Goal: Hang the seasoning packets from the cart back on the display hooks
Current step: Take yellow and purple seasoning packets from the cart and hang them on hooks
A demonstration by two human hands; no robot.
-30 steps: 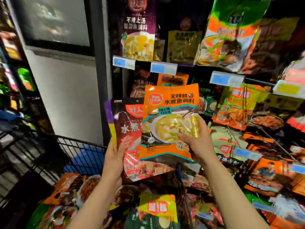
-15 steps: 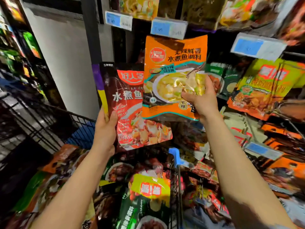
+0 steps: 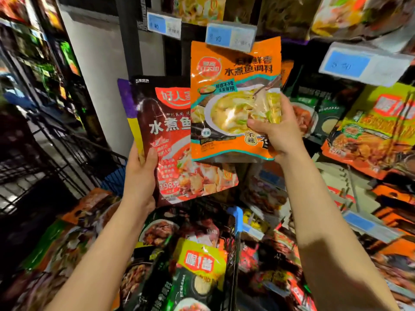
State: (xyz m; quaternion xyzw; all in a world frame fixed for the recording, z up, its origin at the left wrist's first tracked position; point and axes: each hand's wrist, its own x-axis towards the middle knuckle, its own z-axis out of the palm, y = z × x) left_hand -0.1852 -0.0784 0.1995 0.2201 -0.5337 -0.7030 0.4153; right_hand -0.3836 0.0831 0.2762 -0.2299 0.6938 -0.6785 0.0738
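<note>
Packet-filled cart (image 3: 234,254) is seen at 6 o'clock, dark red packet (image 3: 166,140) is gripped at its lower left edge by left hand (image 3: 140,176), orange packet (image 3: 233,97) at 12 o'clock, overlapping it, is pinched by right hand (image 3: 277,133) under a price tag (image 3: 230,37).

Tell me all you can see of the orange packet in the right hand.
The orange packet is a glossy, flat plastic pouch with a red round logo, dark Chinese lettering, teal bands and a picture of a pale yellow dish. It is held upright, its top edge just under a blue price tag. The right hand grips its right edge; it overlaps the dark red packet in the left hand.
</note>
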